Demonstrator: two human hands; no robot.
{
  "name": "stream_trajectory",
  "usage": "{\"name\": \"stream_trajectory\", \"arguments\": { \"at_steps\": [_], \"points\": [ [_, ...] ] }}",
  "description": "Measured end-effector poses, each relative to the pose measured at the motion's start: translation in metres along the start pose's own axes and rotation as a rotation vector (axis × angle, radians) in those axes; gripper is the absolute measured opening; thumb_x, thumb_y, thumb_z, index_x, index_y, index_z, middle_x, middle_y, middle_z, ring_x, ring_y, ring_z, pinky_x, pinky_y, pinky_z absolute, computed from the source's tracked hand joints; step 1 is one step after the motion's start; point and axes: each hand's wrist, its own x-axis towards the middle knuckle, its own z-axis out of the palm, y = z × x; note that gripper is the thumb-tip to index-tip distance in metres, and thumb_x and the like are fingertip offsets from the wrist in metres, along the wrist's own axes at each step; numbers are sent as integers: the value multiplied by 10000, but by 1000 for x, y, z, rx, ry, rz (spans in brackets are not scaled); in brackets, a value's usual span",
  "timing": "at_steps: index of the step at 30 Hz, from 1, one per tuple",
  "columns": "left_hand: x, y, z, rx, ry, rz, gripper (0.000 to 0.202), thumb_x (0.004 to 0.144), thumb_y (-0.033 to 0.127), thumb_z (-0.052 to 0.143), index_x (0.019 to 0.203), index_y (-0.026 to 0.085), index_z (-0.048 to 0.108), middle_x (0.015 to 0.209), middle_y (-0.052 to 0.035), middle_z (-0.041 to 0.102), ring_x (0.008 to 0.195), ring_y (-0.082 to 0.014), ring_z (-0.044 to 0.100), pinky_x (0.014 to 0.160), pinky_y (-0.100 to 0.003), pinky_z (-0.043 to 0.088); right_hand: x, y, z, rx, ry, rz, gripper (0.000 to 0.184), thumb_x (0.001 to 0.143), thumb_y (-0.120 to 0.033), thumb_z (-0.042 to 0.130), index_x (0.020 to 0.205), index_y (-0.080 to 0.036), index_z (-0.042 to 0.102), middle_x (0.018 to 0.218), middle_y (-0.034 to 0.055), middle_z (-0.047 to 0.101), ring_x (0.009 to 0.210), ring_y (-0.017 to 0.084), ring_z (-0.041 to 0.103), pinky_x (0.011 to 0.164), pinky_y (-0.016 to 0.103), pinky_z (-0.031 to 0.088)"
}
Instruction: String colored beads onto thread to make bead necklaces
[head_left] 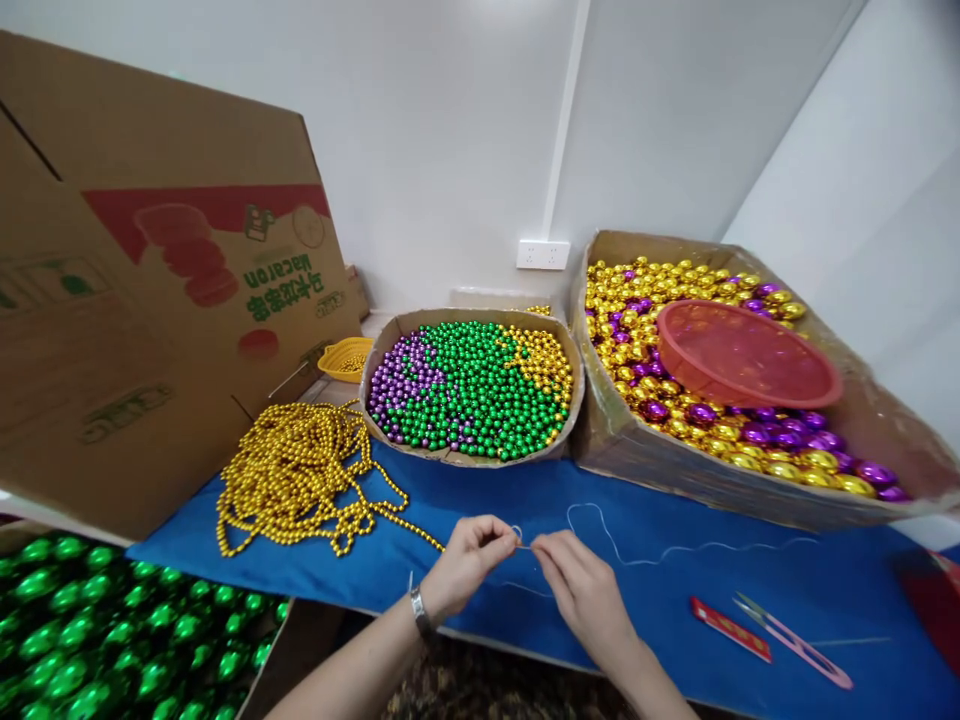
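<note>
Over the blue cloth, my left hand (469,568) is closed in a pinch on a thin clear thread (524,546), which makes a small loop above the fingertips. My right hand (583,588) pinches the same thread a short way to the right. A length of thread (637,562) trails in curves across the cloth beyond it. From a pile of gold bead strands (292,475) on the left, one strand runs up to my left hand; whether the fingers hold it is hidden. Pink-handled scissors (799,645) and a red packet (731,630) lie to the right.
A low carton rim (469,462) surrounds small green, purple and gold beads. At right, a larger carton (675,485) holds gold and purple beads and a red basin (750,355). A macaron box (172,300), yellow basket (345,358) and large green beads (120,630) are left.
</note>
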Motion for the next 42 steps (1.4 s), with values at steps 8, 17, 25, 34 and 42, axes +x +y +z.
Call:
{"name": "stream_trajectory", "arguments": {
  "at_steps": [8, 17, 25, 34, 42],
  "points": [
    [-3, -3, -6, 97, -175, -66, 332, 716, 446, 664, 705, 116, 625, 623, 5, 550, 563, -87, 386, 532, -212, 285, 22, -4, 0, -86, -36, -62, 247, 941, -279, 402, 885, -229, 638, 805, 41, 634, 735, 150, 615, 675, 246, 494],
    [-5, -5, 5, 77, 40, 47, 300, 761, 425, 619, 713, 130, 605, 601, 22, 526, 570, -95, 407, 548, -211, 315, 2, -20, 4, -192, 95, -44, 214, 904, -242, 479, 1019, -223, 658, 925, 74, 651, 766, 175, 632, 716, 285, 486],
    [-9, -1, 3, 502, 0, 321, 259, 882, 320, 460, 875, 159, 664, 791, -57, 616, 749, -162, 551, 691, -257, 410, 6, -26, 3, -82, 83, 70, 203, 911, -282, 466, 964, -225, 653, 871, 56, 662, 759, 165, 628, 686, 253, 448],
    [-4, -15, 12, 335, 96, 164, 279, 860, 385, 479, 729, 156, 567, 684, -11, 570, 651, -135, 494, 607, -234, 381, 11, -27, 12, 471, 244, 356, 250, 913, -379, 431, 829, -192, 573, 720, 28, 600, 520, 114, 510, 488, 226, 412],
    [2, -7, -5, 526, -42, 274, 261, 879, 353, 456, 785, 160, 606, 768, -30, 635, 727, -151, 546, 687, -250, 408, 23, -34, 1, 1046, 298, 541, 186, 880, -412, 488, 891, -230, 454, 740, -19, 556, 516, 93, 489, 501, 244, 468]
  ]
}}
